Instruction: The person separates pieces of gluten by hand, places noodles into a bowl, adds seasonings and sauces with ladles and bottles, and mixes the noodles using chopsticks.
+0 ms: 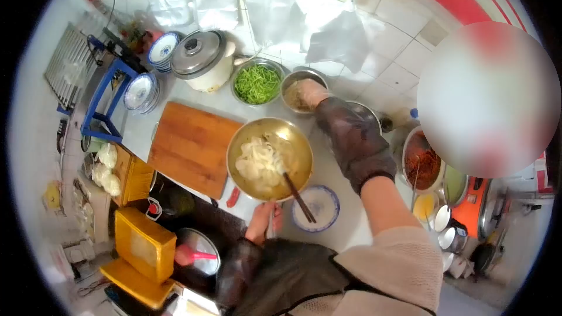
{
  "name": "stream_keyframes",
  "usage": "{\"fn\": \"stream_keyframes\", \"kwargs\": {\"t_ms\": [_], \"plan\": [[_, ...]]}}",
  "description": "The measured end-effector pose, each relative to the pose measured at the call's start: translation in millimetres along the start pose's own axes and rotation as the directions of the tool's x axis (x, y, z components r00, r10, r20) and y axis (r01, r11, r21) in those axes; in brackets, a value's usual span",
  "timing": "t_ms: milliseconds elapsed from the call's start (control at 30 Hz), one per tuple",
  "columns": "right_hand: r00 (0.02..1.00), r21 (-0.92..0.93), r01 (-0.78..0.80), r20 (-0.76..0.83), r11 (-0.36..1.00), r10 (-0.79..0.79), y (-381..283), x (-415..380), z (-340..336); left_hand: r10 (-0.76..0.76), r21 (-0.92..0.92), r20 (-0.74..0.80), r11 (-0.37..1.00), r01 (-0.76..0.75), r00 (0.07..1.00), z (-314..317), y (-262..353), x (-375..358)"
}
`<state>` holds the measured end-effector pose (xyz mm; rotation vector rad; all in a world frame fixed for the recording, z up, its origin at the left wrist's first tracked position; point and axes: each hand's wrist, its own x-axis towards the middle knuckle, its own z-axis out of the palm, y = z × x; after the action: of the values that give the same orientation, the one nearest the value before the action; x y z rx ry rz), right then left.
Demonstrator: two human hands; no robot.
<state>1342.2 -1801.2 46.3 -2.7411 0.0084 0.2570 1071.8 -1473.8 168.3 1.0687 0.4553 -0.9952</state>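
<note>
A wide metal bowl (301,167) holds pale, noodle-like food, and dark chopsticks (298,197) lean in it, reaching over a blue-rimmed plate (325,216). At the bowl's near edge my left hand (263,220) is closed on a handle (271,222). My right hand (312,92), at the end of a dark sleeve cover, reaches into a smaller metal bowl (293,102) of brownish stuff; its fingertips are hidden there. Left of that bowl stands a bowl of chopped greens (256,84).
A wooden cutting board (193,147) lies left of the large bowl. Behind it stand a lidded cooker (205,61) and stacked plates (141,92). At the right are a pot of red sauce (422,167) and small containers. Yellow crates (143,246) stand lower left.
</note>
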Motion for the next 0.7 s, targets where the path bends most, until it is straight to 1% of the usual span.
{"fn": "stream_keyframes", "kwargs": {"t_ms": [100, 133, 167, 200, 233, 267, 300, 367, 400, 433, 467, 500, 533, 567, 633, 667, 700], "plan": [[0.997, 0.008, -0.04, 0.06, 0.999, 0.039, -9, -5, -40, -0.027, -0.024, 0.021, 0.999, 0.028, 0.999, -5, 3, 5], [0.984, -0.038, -0.101, 0.145, 0.994, 0.106, -11, 2, -36, -0.035, -0.064, 0.049, 0.997, 0.038, 0.998, -5, 4, 7], [0.984, -0.038, -0.102, 0.145, 0.994, 0.107, -19, -4, -32, -0.036, -0.063, 0.049, 0.997, 0.039, 0.998, -5, 5, 9], [0.999, -0.045, -0.051, 0.008, 0.998, 0.052, -28, -18, -22, -0.029, -0.084, 0.027, 0.996, 0.031, 0.999, -3, 5, 11], [0.992, -0.058, 0.0, -0.13, 0.998, -0.008, -36, -31, -13, -0.021, -0.104, 0.003, 0.994, 0.021, 1.0, -2, 5, 14], [0.962, -0.077, 0.052, -0.263, 0.996, -0.071, -40, -36, -8, -0.018, -0.104, 0.0, 0.994, 0.018, 1.0, -1, 5, 16], [0.962, -0.073, 0.058, -0.263, 0.996, -0.076, -41, -36, -9, -0.015, -0.103, 0.01, 0.995, 0.016, 1.0, 0, 5, 17], [0.996, 0.176, -0.042, -0.067, 0.984, 0.054, -39, -29, -17, -0.004, -0.105, 0.011, 0.994, 0.006, 1.0, -5, 4, 19], [0.994, 0.038, -0.016, 0.111, 0.999, 0.011, -40, -27, -36, -0.005, -0.084, 0.041, 0.996, 0.008, 0.999, -8, 3, 21], [0.994, 0.038, -0.012, 0.113, 0.999, 0.007, -46, -24, -51, -0.005, -0.063, 0.075, 0.998, 0.01, 0.997, -10, 1, 23], [0.979, 0.021, -0.156, 0.134, 0.987, 0.152, -48, -22, -61, -0.003, -0.068, 0.076, 0.998, 0.008, 0.997, -9, 1, 26], [0.943, 0.003, -0.301, 0.15, 0.953, 0.298, -48, -23, -70, 0.006, -0.057, 0.059, 0.998, -0.002, 0.998, -8, 2, 30], [0.982, 0.13, -0.187, 0.059, 0.974, 0.181, -51, -40, -82, 0.014, -0.048, 0.043, 0.999, -0.012, 0.999, -6, 5, 34], [0.982, 0.126, -0.187, 0.058, 0.974, 0.181, -59, -54, -92, 0.015, -0.051, 0.047, 0.999, -0.012, 0.999, -3, 8, 38], [0.999, 0.264, 0.014, 0.033, 0.964, -0.024, -77, -77, -105, 0.025, -0.054, 0.026, 0.998, -0.024, 0.999, 2, 10, 42], [0.808, -0.353, 0.59, 0.257, 0.727, -0.531, -81, -68, -95, 0.03, -0.059, 0.051, 0.998, -0.027, 0.998, 1, 8, 47], [0.805, -0.351, 0.593, 0.262, 0.725, -0.532, -81, -74, -83, 0.028, -0.064, 0.049, 0.998, -0.025, 0.998, 0, 7, 50]]}}
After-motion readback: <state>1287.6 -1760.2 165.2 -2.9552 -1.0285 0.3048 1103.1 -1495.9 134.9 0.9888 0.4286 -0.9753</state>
